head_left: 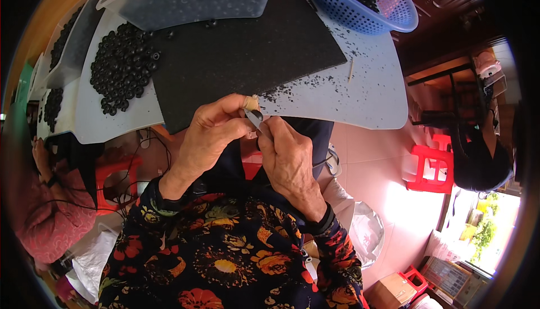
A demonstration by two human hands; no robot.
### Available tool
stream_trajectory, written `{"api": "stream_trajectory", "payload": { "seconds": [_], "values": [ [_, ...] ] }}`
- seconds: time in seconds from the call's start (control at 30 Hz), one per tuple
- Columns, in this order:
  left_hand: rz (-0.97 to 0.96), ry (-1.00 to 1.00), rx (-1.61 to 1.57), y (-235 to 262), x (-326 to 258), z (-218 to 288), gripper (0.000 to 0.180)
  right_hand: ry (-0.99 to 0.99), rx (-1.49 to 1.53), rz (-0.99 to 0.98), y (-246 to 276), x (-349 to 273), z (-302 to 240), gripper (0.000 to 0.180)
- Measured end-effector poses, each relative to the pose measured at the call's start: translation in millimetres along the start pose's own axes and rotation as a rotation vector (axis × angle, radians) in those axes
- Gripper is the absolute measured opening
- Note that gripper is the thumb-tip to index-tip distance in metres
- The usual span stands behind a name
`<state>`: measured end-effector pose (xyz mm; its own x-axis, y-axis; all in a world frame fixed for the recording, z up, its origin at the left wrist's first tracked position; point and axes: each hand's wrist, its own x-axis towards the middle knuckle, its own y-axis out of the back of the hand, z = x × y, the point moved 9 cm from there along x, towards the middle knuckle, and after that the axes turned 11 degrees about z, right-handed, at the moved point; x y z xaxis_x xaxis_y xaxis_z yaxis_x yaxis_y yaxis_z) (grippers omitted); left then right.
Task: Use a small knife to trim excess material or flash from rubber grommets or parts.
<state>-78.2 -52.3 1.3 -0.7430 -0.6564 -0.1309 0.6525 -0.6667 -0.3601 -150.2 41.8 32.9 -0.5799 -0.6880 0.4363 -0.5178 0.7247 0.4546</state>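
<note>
Just off the near edge of the table, my two hands meet. My left hand (208, 131) pinches a small black ring-shaped piece (259, 113) between thumb and index finger; tan tape (251, 103) wraps one fingertip. In my right hand (289, 154) is a small knife (253, 119), its silvery blade against the black piece. The fingers cover most of the knife's handle. Beyond the hands a black mat (242, 50) lies on the pale table (377, 95). Left of the mat is a heap of similar small black rings (124, 64).
A translucent bin (197, 5) of black pieces stands at the table's far side. A blue perforated basket (365, 19) with more sits far right. Black shavings (275, 92) and a thin pale stick (351, 70) lie nearby. Another person (59, 205) is at the left; a red stool (432, 168) stands right.
</note>
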Motion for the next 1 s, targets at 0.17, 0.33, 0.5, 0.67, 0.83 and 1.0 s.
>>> {"api": "stream_trajectory", "payload": {
  "seconds": [0.17,0.33,0.5,0.67,0.83,1.0],
  "values": [
    [-0.050,0.039,0.014,0,-3,-4,0.026,-0.041,-0.006,-0.039,-2,-4,15,0.015],
    [-0.040,0.040,0.041,1,-1,-4,0.026,-0.046,0.044,-0.023,-1,-2,6,0.017],
    [-0.052,0.058,-0.014,-1,-1,-2,0.025,-0.081,0.036,-0.032,-5,-3,12,0.011],
    [-0.023,0.046,0.015,-4,-3,0,0.016,-0.239,0.251,-0.027,-2,-5,32,0.014],
    [-0.031,0.017,0.035,-2,-5,0,0.019,-0.641,0.717,-0.118,-12,-14,31,0.029],
    [-0.062,-0.120,0.078,-3,-9,3,0.026,-0.600,0.706,-0.105,-18,-10,27,0.026]
  ]
}}
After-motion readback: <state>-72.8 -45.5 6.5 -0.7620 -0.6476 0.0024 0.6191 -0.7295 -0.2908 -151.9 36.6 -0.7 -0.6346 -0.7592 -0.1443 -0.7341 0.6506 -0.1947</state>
